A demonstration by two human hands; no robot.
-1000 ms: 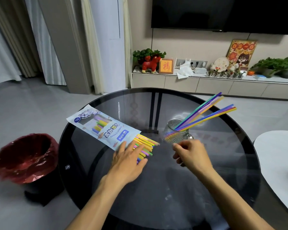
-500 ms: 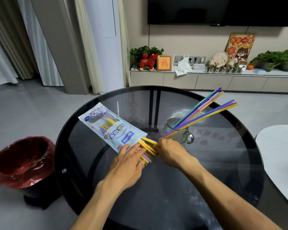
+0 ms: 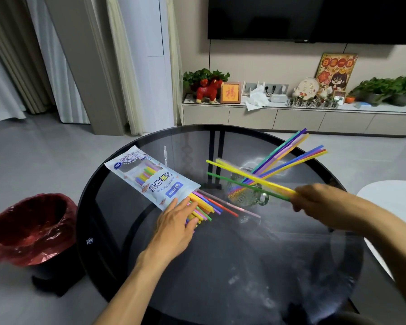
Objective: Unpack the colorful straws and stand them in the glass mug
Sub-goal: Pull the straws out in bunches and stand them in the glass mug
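Observation:
A white straw packet (image 3: pixel 150 179) lies on the round dark glass table (image 3: pixel 220 266), with coloured straws (image 3: pixel 211 204) sticking out of its open near end. My left hand (image 3: pixel 177 219) lies flat on those straw ends, fingers apart. My right hand (image 3: pixel 319 202) is closed around a few yellow and green straws (image 3: pixel 246 180), held level in the air and pointing left, in front of the glass mug (image 3: pixel 244 195). Several straws (image 3: pixel 288 156) stand in the mug, leaning to the right.
A bin with a red liner (image 3: pixel 31 228) stands on the floor left of the table. A white tabletop edge (image 3: pixel 389 202) lies to the right. A low cabinet with plants and ornaments (image 3: pixel 291 116) runs along the far wall under a television.
My right hand has pulled a few yellow and green straws out of the packet and carried them right, over the mug. More straws now stick out of the packet. My left hand stays put.

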